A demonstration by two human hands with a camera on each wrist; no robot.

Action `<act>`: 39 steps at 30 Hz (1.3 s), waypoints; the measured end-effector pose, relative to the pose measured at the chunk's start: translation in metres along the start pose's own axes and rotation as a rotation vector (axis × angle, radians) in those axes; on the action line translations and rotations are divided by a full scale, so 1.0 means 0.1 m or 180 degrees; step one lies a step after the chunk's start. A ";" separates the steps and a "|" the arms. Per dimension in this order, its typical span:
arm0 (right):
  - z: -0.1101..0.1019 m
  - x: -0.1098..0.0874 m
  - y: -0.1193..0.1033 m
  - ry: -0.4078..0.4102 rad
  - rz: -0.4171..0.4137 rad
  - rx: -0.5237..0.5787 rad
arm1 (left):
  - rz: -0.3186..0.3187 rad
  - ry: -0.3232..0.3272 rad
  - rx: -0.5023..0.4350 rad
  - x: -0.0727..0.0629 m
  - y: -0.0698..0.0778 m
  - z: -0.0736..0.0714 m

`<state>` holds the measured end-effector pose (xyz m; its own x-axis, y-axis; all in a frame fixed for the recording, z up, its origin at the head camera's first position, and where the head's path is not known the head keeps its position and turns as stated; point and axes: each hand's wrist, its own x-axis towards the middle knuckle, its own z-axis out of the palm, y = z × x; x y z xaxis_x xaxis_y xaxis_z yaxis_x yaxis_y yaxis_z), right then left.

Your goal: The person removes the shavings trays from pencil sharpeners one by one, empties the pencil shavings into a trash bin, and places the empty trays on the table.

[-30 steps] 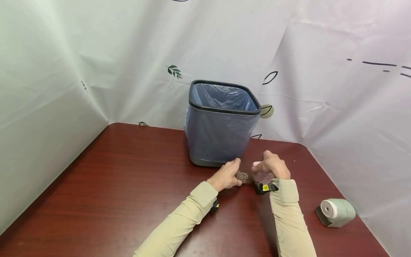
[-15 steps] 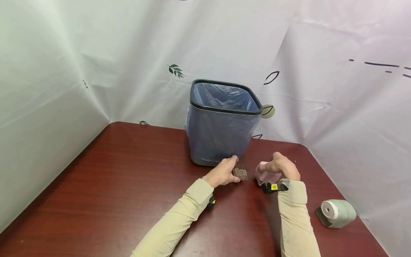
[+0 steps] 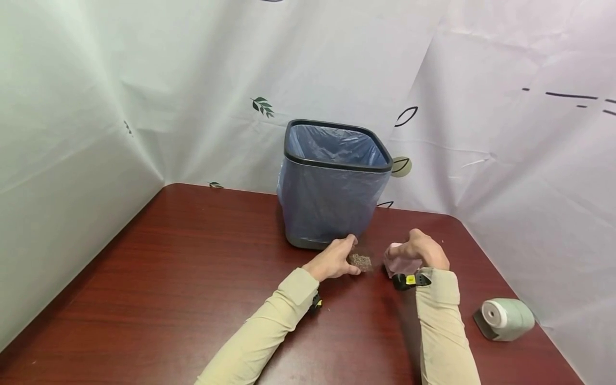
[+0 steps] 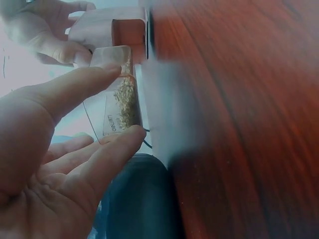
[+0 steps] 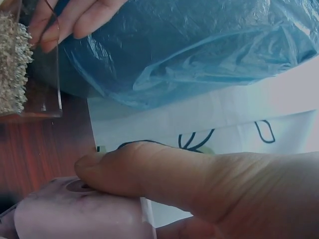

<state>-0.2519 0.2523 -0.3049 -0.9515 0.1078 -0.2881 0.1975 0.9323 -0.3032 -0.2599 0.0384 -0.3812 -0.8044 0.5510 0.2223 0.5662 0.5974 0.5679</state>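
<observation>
In the head view my left hand (image 3: 332, 259) holds a clear plastic shavings tray (image 3: 362, 262) between thumb and fingers, just above the table. Pale brown flakes like pencil shavings (image 4: 127, 102) lie inside it, seen close up in the left wrist view. To the right, my right hand (image 3: 422, 250) grips a pink box-shaped body (image 3: 399, 264), which looks like a pencil sharpener. A round hole (image 5: 79, 186) shows by the thumb in the right wrist view. The body's hollow side opening (image 4: 128, 39) faces the tray, and the two parts are apart.
A dark-rimmed bin (image 3: 332, 208) lined with a blue bag stands right behind the left hand. Near the right edge of the reddish-brown table (image 3: 183, 278) lies a pale green sharpener-like object (image 3: 512, 319) with a white round face. White sheeting (image 3: 207, 96) encloses the table's back and sides.
Over the first half second my hands moved apart, the left slightly left with the tray, the right to the right with the pink body. Since then both have stayed nearly still.
</observation>
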 end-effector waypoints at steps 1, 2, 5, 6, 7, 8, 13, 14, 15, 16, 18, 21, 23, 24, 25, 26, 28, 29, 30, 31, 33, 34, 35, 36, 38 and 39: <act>0.00 0.00 0.01 0.0004 0.0003 0.0010 | 0.0001 -0.0007 -0.0017 0.00 -0.01 0.00; 0.00 0.00 0.02 0.0006 0.0004 0.0026 | -0.0001 -0.0015 -0.0032 0.00 -0.01 0.00; 0.00 -0.01 0.05 0.0003 0.0039 0.0075 | -0.0017 -0.0047 -0.0082 0.00 -0.04 0.00; -0.01 -0.01 0.06 0.0011 0.0040 0.0091 | -0.0032 -0.0051 -0.0084 -0.01 -0.04 0.00; -0.01 -0.01 0.07 0.0005 0.0053 0.0107 | -0.0046 -0.0063 -0.0100 -0.01 -0.05 0.00; -0.01 -0.01 0.08 0.0003 0.0057 0.0114 | -0.0063 -0.0070 -0.0105 -0.01 -0.05 0.00; -0.02 -0.01 0.11 0.0019 0.0060 0.0125 | -0.0081 -0.0083 -0.0155 -0.02 -0.06 -0.03; -0.02 -0.01 0.11 0.0023 0.0055 0.0121 | -0.0069 -0.0070 -0.0171 -0.02 -0.07 -0.05; -0.02 -0.01 0.11 0.0025 0.0051 0.0120 | -0.0049 -0.0053 -0.0179 -0.03 -0.07 -0.06; -0.01 -0.01 0.11 0.0029 0.0047 0.0121 | -0.0026 -0.0034 -0.0179 -0.03 -0.08 -0.07; 0.00 0.00 0.11 0.0035 0.0041 0.0131 | 0.0028 0.0008 -0.0183 -0.03 -0.09 -0.10; 0.00 0.00 0.10 0.0025 0.0054 0.0142 | 0.0086 0.0033 -0.0187 -0.03 -0.10 -0.14; 0.00 0.00 0.10 0.0016 0.0058 0.0144 | 0.0111 0.0026 -0.0207 -0.03 -0.10 -0.16; 0.00 0.00 0.10 0.0011 0.0057 0.0141 | 0.0109 0.0021 -0.0208 -0.03 -0.10 -0.17; 0.00 0.00 0.10 0.0004 0.0060 0.0142 | 0.0100 0.0011 -0.0202 -0.03 -0.09 -0.18; 0.00 0.00 0.11 -0.0006 0.0061 0.0144 | 0.0093 0.0010 -0.0193 -0.03 -0.09 -0.18; 0.00 -0.01 0.11 -0.0026 0.0090 0.0166 | 0.0068 -0.0010 -0.0179 -0.03 -0.10 -0.19; 0.00 -0.01 0.11 -0.0033 0.0105 0.0178 | 0.0060 -0.0024 -0.0166 -0.03 -0.10 -0.19; 0.00 -0.01 0.10 -0.0041 0.0119 0.0189 | 0.0049 -0.0045 -0.0172 -0.03 -0.09 -0.20; 0.00 -0.02 0.10 -0.0050 0.0124 0.0200 | 0.0052 -0.0063 -0.0177 -0.03 -0.10 -0.20; 0.00 -0.01 0.09 -0.0046 0.0120 0.0207 | 0.0041 -0.0101 -0.0191 -0.03 -0.10 -0.23; 0.00 -0.01 0.09 -0.0033 0.0110 0.0198 | 0.0022 -0.0120 -0.0203 -0.04 -0.10 -0.24; 0.00 -0.01 0.08 -0.0012 0.0103 0.0185 | -0.0004 -0.0138 -0.0225 -0.04 -0.10 -0.25; -0.01 -0.01 0.07 0.0016 0.0095 0.0177 | -0.0032 -0.0158 -0.0245 -0.04 -0.11 -0.27; -0.02 0.00 0.06 0.0090 0.0056 0.0146 | -0.0093 -0.0192 -0.0282 -0.05 -0.12 -0.30; -0.02 0.00 0.05 0.0134 0.0030 0.0143 | -0.0121 -0.0213 -0.0303 -0.05 -0.12 -0.31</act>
<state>-0.2520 0.2574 -0.3043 -0.9584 0.1320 -0.2530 0.2161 0.9147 -0.3414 -0.2684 0.0104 -0.3646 -0.8092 0.5686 0.1476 0.5134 0.5624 0.6482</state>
